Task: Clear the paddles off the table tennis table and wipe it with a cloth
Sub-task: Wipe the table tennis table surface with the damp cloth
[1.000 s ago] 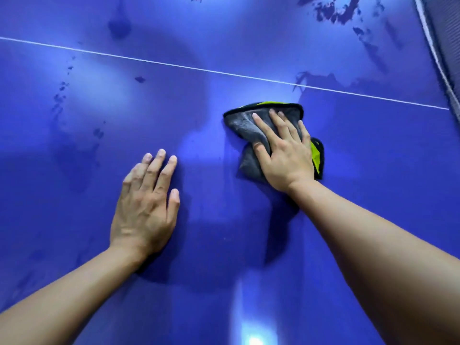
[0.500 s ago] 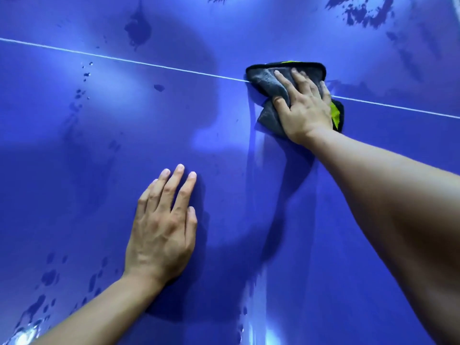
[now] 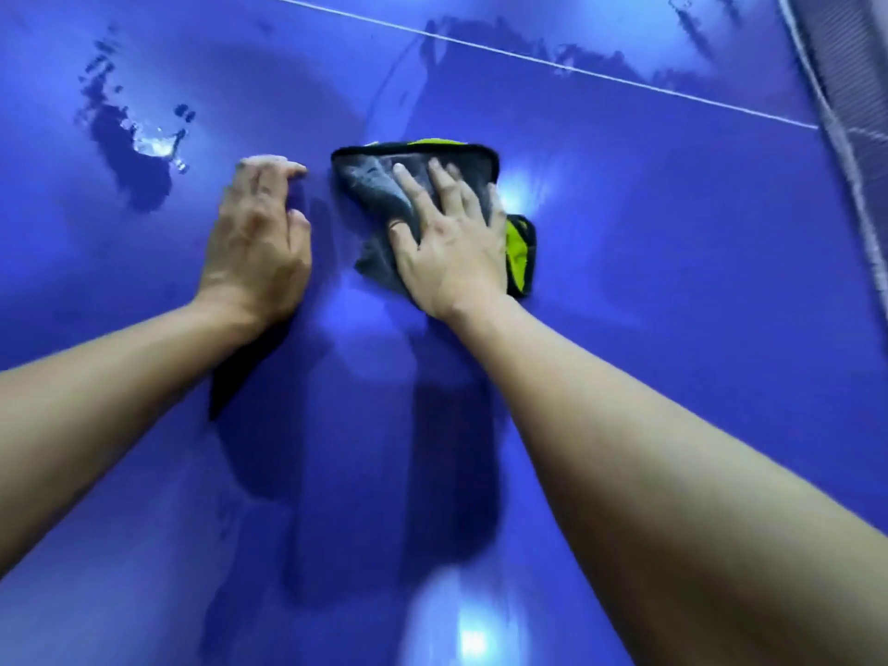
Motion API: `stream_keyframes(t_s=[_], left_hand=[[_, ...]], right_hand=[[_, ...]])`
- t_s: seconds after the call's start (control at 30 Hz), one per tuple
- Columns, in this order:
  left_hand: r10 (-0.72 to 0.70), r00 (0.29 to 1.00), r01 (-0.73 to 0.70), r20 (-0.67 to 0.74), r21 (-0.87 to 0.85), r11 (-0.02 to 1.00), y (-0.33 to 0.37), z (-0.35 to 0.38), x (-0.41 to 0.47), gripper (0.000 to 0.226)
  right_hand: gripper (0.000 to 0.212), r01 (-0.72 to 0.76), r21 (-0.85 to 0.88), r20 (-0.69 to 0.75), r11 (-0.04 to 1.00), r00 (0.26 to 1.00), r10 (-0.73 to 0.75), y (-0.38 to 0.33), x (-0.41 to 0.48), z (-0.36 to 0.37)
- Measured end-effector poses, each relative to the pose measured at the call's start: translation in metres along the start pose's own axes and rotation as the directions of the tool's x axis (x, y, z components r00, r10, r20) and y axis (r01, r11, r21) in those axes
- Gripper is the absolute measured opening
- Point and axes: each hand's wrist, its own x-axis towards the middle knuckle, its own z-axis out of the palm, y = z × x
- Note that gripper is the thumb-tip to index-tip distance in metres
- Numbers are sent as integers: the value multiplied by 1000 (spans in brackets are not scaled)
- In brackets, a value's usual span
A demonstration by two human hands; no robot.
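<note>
- Both hands are down on the surface (image 3: 672, 305): left hand (image 3: 259, 237) flat, palm-down, bracing; right hand (image 3: 451, 247), fingers straight and spread, presses the cloth (image 3: 372, 185), 3 o'clock of the left.
- Wiping is in hand; no paddles visible.
- Next, likely a sweep toward the puddle (image 3: 144, 146) at 10 o'clock.

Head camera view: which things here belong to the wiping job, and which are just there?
Belong to the job: blue table; grey-and-green cloth; right hand pressing it flat; left hand resting on the table; water puddle.
Just there: net; white line. No paddles in view.
</note>
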Motion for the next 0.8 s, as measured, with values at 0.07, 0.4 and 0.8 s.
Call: stream_keyframes(t_s=[0.07,0.4,0.8], left_hand=[[-66,997,66,-29,-17,998,2,-13,-23,45],[-216,976,214,-25,-63,975,16,-65,-209,45],[-262,962,268,71,-85,960,46,-79,-219,45]], right_hand=[[61,3,12,-8,1000,1000,-3,-18,-47,5],[64,125,169,-21,978,992,-123,-92,-288,18],[76,86,174,46,981,994,-95,-97,-376,10]])
